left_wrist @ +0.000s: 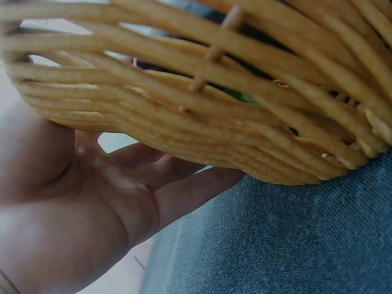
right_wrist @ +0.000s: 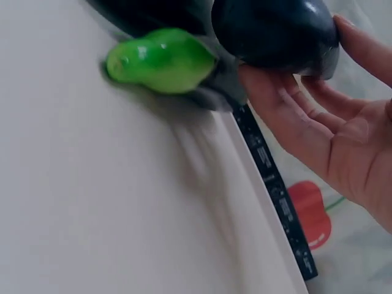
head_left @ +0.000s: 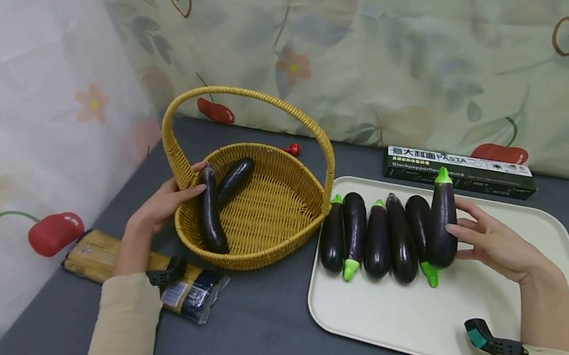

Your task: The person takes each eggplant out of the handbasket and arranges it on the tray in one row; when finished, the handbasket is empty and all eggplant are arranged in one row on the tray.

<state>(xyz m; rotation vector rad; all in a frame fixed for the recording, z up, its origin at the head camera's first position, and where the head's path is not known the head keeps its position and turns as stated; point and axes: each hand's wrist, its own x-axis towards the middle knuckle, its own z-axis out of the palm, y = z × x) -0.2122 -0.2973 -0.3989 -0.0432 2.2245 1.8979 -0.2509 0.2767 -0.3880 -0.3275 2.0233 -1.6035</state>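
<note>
In the head view my right hand [head_left: 506,247] pinches a dark purple eggplant [head_left: 442,227] between thumb and fingers, its green stem end up, over the cream tray [head_left: 407,326]. Several more eggplants [head_left: 378,241] lie side by side along the tray's left part. The right wrist view shows the held eggplant [right_wrist: 275,33] close above a green stem [right_wrist: 162,61]. My left hand [head_left: 161,204] grips the left rim of a wicker basket [head_left: 270,257]; its fingers are partly hidden behind the wall. Inside, one eggplant [head_left: 210,212] leans near my thumb, another eggplant [head_left: 235,181] lies behind it.
A packet of pasta [head_left: 96,255] lies under my left forearm. The black pasta box [head_left: 459,173] stands behind the tray. A small red object [head_left: 294,149] sits behind the basket, whose tall handle [head_left: 259,95] arches over it. Printed curtains border the dark table.
</note>
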